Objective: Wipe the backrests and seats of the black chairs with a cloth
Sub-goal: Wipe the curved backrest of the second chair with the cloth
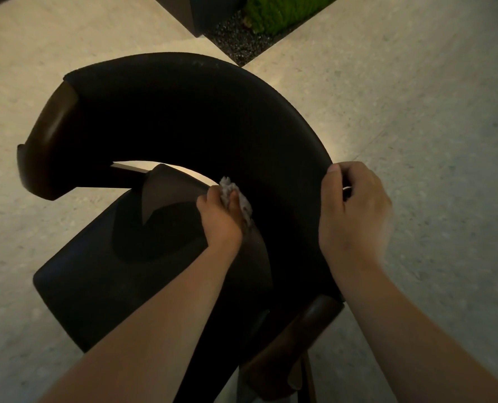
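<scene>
We press the cloth (pixel 236 196), bunched in our left hand (pixel 218 219), against the inner curve of the black chair (pixel 183 117) backrest, low near the seat (pixel 96 280). Our right hand (pixel 355 210) clamps the top edge; steadying there lets us wipe in long overlapping strokes.

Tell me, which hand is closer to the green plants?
The right hand. It grips the chair's curved backrest edge, closer to the plants at the top. The left hand holds the cloth lower inside.
</scene>
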Available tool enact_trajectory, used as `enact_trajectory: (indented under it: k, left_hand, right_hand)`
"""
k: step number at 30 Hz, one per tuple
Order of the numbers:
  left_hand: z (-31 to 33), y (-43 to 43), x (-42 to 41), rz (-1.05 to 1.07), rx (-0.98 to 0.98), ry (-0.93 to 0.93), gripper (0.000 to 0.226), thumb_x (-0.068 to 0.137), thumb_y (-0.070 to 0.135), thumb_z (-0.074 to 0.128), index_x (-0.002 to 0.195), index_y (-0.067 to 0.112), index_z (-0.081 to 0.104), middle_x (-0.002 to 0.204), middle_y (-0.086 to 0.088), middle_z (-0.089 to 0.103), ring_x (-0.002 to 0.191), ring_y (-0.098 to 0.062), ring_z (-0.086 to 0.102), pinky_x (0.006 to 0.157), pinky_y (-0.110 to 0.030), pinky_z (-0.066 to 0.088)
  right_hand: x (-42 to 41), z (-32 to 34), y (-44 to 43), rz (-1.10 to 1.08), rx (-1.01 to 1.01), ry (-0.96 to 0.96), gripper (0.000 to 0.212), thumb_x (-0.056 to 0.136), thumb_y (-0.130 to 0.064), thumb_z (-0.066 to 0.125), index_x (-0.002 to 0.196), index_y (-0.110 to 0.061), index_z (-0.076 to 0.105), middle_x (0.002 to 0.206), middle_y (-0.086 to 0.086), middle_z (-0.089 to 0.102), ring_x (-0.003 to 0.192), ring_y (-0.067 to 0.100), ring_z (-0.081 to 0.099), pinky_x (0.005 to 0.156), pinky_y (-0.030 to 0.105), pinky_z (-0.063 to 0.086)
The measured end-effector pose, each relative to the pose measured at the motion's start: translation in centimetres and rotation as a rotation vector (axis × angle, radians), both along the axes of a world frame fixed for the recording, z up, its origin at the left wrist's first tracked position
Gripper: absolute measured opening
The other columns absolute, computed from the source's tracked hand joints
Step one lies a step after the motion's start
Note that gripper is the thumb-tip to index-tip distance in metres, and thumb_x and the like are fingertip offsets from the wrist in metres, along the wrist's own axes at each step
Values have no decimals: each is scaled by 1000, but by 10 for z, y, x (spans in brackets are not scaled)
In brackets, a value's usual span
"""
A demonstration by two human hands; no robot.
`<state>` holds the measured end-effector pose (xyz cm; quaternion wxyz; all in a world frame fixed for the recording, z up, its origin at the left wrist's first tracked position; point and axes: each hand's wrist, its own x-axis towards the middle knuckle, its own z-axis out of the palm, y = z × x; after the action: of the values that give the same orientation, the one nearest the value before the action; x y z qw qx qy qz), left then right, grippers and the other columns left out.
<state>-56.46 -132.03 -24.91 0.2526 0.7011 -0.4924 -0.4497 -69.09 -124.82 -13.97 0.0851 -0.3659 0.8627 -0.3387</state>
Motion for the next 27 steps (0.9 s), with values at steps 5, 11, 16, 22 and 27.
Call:
enact_trajectory:
  k: [5,11,16,22,27]
  left_hand:
    - [7,6,1,-16,-41,34,27,98,24,55,120,10,52,122,-7,45,97,-10,51,80,-13,38]
    - [4,10,-4,36,57,160,24,98,19,54,122,15,55,125,-1,48,111,-13,53,98,-24,42]
    - [3,2,12,28,85,92,15,96,16,57,111,12,59,98,3,56,101,-18,60,73,-16,41]
    - [61,-1,11,-91,-337,74,20,94,20,62,112,12,59,113,-2,53,91,16,49,79,2,37]
    - [109,-21,-18,-138,-536,110,17,91,25,67,104,17,62,106,2,53,89,8,49,80,0,35]
  right_hand:
    - [0,0,0,-6,11,12,31,99,-38,40,96,-17,63,87,-7,59,67,-4,47,57,10,26]
    - [0,1,0,1,15,6,37,96,-43,36,97,-18,63,87,-7,59,68,-2,49,57,13,29]
    - [1,2,0,-9,25,34,30,98,-38,41,97,-18,63,84,-10,56,65,-4,46,56,10,26]
    - [2,3,0,-10,28,42,29,99,-37,41,97,-17,62,85,-8,55,66,5,45,57,12,27]
    - [3,5,-1,1,36,62,28,99,-35,43,99,-14,62,85,-8,50,68,9,44,57,11,23]
